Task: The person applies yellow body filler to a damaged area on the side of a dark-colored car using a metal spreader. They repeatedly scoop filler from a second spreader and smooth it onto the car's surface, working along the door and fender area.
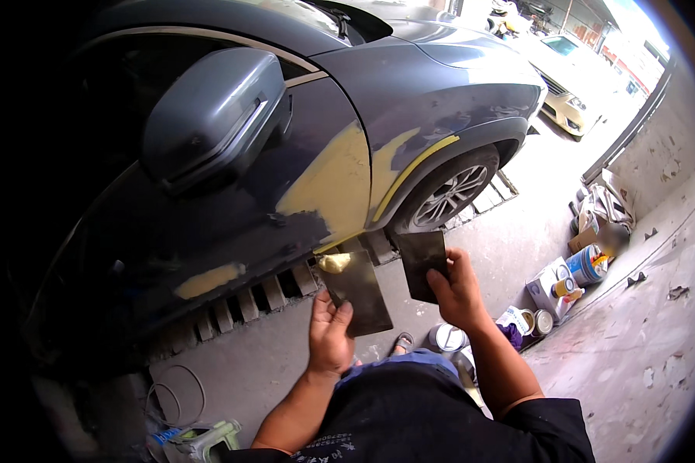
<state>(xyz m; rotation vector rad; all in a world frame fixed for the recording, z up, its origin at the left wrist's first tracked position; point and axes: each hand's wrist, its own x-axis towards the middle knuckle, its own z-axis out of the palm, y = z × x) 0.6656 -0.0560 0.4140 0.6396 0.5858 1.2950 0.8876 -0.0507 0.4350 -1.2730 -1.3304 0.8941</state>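
My left hand (332, 332) is closed on a dark, flat rectangular plate (361, 297), its thumb on the upper face. A lump of pale yellow body filler (334, 262) sits at that plate's far left corner. In my right hand (457, 289) is a dark rectangular spreader (423, 262), gripped along its right side. The two plates are held apart in front of my body. Beyond them stands a dark grey car (316, 166) with a large yellow filler patch (336, 185) on its door. More filler (398, 158) covers part of the fender beside yellow tape (417, 170).
A smaller filler patch (210, 281) is low on the door, under the side mirror (212, 116). The front wheel (455, 193) stands beside floor slats. Cans (585, 265) and boxes line the right wall (625, 339). A white can (448, 337) is near my foot. A hose (179, 390) lies lower left.
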